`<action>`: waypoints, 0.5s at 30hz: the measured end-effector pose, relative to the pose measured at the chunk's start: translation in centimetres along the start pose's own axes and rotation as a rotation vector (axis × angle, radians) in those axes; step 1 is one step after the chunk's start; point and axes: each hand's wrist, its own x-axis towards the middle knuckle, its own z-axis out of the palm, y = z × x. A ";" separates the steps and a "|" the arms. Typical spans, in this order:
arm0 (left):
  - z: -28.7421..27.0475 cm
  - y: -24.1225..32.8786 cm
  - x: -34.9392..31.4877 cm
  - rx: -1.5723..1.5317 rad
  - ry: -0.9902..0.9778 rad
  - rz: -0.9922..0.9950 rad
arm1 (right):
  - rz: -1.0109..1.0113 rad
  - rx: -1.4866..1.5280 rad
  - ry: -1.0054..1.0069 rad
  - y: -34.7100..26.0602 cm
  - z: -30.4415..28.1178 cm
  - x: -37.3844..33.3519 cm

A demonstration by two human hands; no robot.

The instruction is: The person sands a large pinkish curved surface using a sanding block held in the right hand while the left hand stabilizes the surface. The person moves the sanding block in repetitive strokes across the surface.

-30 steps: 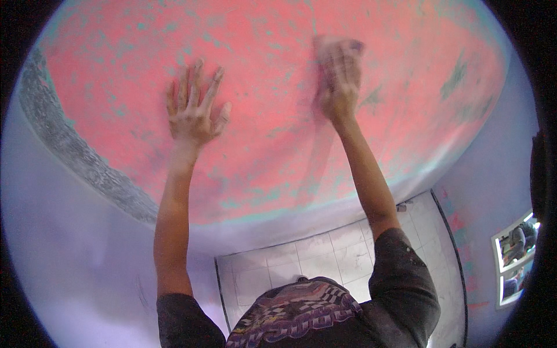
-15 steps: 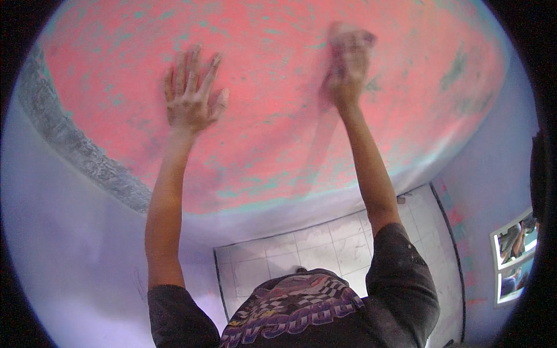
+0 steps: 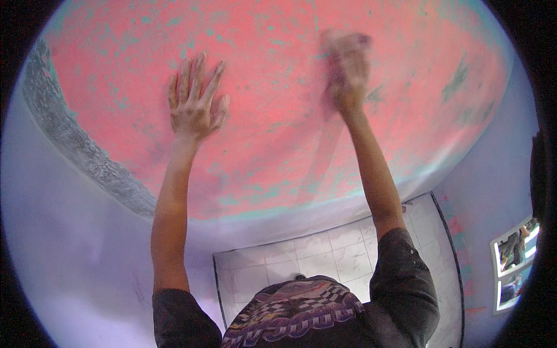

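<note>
The left hand [image 3: 194, 116] spreads flat on the patchy pink-green wall [image 3: 267, 116]. The right hand [image 3: 350, 72] is blurred; I cannot tell its grasp.

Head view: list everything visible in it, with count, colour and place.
Painted surface: one, pink with teal patches, top centre
Rough strip: one, grey, left edge
Blurred piece: one, purplish, under the right hand
Side walls: two, lavender, left and right
Paint smears: several, red and teal, right wall
Tiled floor: one, whitish with dark edging, below
Framed panes: two, white-framed, far right
Shirt: one, dark with print, bottom centre
Left hand: one, bare, flat on painted surface
Right hand: one, bare, blurred, over the piece
</note>
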 end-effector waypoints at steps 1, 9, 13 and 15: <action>0.1 0.1 0.1 -0.004 0.003 -0.002 | 0.172 0.019 0.244 0.7 0.2 0.9; 0.4 0.5 0.6 -0.050 0.022 -0.084 | -0.197 0.241 -0.151 -9.6 2.8 -3.6; -0.1 0.9 0.5 -0.037 0.044 -0.106 | -0.374 0.181 -0.344 -5.5 0.5 -2.1; 0.1 1.3 0.8 -0.018 0.057 -0.114 | -0.292 0.062 -0.254 -1.3 -1.3 -1.1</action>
